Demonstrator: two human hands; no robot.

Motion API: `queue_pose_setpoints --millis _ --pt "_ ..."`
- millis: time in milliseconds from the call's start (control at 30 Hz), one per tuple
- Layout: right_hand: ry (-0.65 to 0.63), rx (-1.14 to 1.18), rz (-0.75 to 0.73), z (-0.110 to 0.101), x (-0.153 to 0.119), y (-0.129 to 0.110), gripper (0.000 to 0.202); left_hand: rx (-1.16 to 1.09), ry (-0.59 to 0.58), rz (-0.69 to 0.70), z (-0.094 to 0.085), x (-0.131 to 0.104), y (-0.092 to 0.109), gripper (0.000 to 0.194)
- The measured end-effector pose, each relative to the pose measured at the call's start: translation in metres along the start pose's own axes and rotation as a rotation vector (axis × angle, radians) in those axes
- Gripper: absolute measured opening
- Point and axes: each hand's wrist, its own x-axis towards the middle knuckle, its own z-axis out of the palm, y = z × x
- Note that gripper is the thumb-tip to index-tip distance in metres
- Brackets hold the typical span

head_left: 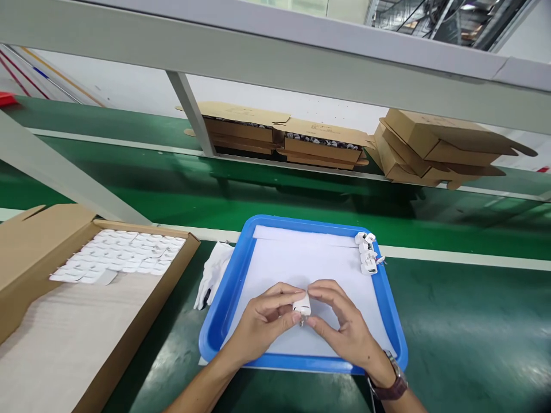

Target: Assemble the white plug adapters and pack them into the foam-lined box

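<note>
A small white plastic piece (302, 306), like a charger housing with a metal bit at its lower end, is raised over the blue tray (253, 362). My left hand (269, 318) pinches it from the left between thumb and fingers. From the other side, my right hand (342, 321) is curled in, index fingertip at the top edge and thumb beside the metal bit. Several similar white pieces (368, 261) with metal parts stand in a row at the tray's right rim. White sheeting (297, 258) lines the tray.
Left of the tray lies a white glove (214, 272). Further left, an open cardboard box (142, 315) holds rows of white pieces (124, 252). More cardboard boxes (322, 152) sit behind the grey frame bar (275, 51). The tabletop (469, 321) is green.
</note>
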Motion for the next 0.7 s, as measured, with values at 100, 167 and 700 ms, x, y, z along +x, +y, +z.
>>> queue_pose_setpoints --millis 100,167,700 --pt "-0.029 0.113 0.113 -0.002 0.000 0.001 0.037 -0.038 0.036 -0.008 0.001 -0.001 -0.002 0.027" --pt "-0.035 0.180 0.159 -0.001 0.000 0.003 0.036 -0.016 0.032 -0.004 0.002 -0.002 -0.002 0.028" --pt "-0.037 0.350 0.284 -0.004 -0.004 0.004 0.036 0.245 0.114 0.274 0.019 -0.006 -0.009 0.033"
